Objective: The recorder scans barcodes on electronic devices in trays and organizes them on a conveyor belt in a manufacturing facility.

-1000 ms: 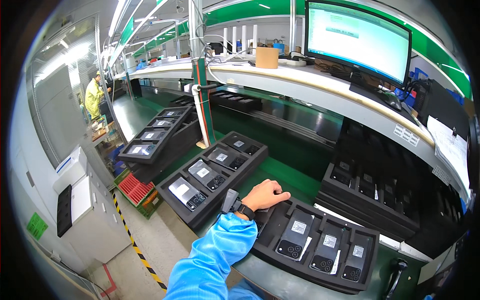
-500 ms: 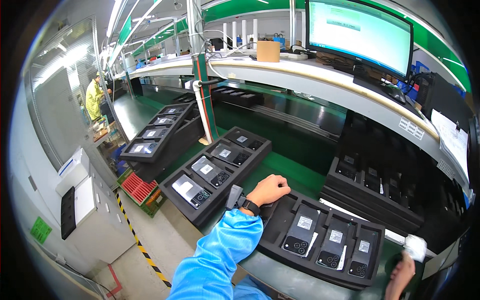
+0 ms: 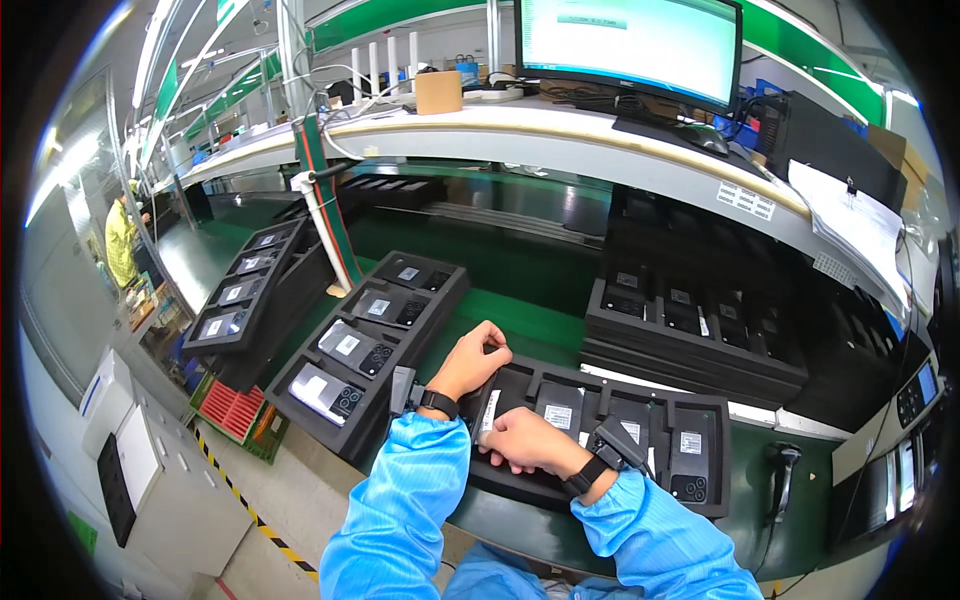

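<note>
A black foam tray (image 3: 715, 495) lies in front of me with phones in its slots, several with white labels on their backs, such as the phone at the right end (image 3: 690, 455). My left hand (image 3: 468, 362) is closed at the far side of the tray's left end, on the edge of a tilted smartphone (image 3: 483, 392), which the hands mostly cover. Over the same slot my right hand (image 3: 535, 440) bends its fingers in, pinching the lower end of a white printed paper slip (image 3: 489, 412) beside that phone. The fingertips are partly hidden.
Another phone tray (image 3: 365, 325) stands at left, with further stacked trays (image 3: 245, 285) behind it. More stacks (image 3: 690, 325) sit at right under the shelf (image 3: 560, 150) carrying a monitor (image 3: 630, 50). A black handheld scanner (image 3: 783, 480) stands at the right.
My right hand has come from the far right, with a blurred white thing, to the tray's left end. My left hand stays at that end. The view has shifted right.
</note>
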{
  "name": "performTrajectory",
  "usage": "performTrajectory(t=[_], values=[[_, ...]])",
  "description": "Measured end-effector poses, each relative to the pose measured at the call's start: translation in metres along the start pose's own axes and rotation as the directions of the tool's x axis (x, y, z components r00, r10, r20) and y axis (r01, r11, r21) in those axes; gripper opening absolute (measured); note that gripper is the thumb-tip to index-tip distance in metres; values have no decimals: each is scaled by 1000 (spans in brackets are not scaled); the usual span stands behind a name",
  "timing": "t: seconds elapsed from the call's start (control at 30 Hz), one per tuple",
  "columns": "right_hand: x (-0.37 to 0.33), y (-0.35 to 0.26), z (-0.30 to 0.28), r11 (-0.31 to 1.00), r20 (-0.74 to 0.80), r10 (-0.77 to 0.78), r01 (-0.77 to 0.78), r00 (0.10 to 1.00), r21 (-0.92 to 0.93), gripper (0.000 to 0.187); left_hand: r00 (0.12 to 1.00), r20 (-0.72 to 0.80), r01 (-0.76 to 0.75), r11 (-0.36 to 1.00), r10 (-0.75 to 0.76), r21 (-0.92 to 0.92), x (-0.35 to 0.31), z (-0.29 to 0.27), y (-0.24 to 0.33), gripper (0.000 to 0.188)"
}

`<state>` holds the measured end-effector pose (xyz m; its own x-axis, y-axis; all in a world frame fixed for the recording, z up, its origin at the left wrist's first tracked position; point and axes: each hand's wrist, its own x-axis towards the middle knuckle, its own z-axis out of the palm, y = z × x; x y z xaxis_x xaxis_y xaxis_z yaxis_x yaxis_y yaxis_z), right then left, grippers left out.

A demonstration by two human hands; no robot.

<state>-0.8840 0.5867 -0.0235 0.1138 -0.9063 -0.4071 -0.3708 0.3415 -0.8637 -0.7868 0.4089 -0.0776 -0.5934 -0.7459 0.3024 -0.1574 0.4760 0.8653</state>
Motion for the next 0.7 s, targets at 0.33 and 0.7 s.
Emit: performTrajectory(t=[0.33,0.7], values=[[-125,78,-64,996,-681,-84,91,728,-26,19,997,72,-69,740,27,670,-15,13,32,66],[-243,181,-34,990,-925,138,-10,354,144,42,990,18,141,979,-140,-147,-128,-26,41,69]])
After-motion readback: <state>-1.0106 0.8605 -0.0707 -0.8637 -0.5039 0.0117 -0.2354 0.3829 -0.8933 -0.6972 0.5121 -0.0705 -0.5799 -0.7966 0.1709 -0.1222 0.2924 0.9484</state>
